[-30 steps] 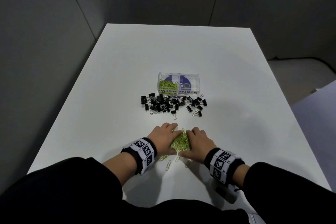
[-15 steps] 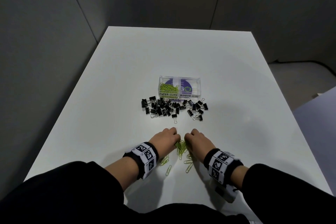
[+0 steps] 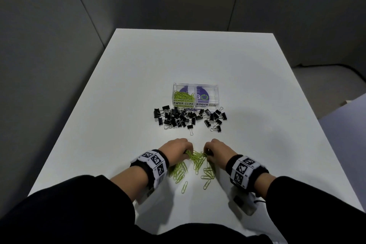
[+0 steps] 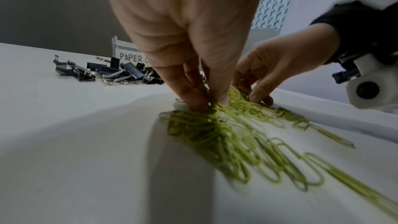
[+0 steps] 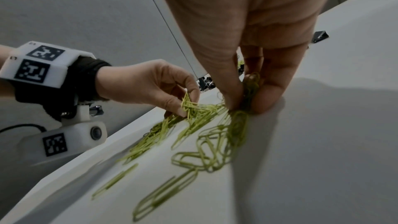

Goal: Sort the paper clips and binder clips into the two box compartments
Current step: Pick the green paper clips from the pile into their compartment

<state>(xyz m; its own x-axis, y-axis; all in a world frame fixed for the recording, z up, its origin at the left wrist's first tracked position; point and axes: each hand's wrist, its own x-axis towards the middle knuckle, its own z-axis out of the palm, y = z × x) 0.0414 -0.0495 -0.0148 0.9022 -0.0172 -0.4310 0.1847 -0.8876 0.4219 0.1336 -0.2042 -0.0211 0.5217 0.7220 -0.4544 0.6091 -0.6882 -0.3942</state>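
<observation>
Grip first: in the head view the left hand (image 3: 175,151) and right hand (image 3: 216,150) are both curled down onto the green paper clips (image 3: 195,162) low in the middle of the frame, each pinching a bunch off the white bench (image 3: 138,85). More clips lie loose just below the hands. Up the frame sit the black binder clips (image 3: 188,118), and right behind them the clear box (image 3: 214,97) with green clips already in its left "PAPER CLIPS" side.

Left wrist view: fingertips (image 4: 193,101) are dug into a tangle of thin wire loops. I'd guess they're light, springy and snaggy, so best taken as a clump from above.

Right wrist view: thumb and fingers (image 5: 267,98) squeeze a small wad, strands trailing. They'd probably shed a few when lifted.
</observation>
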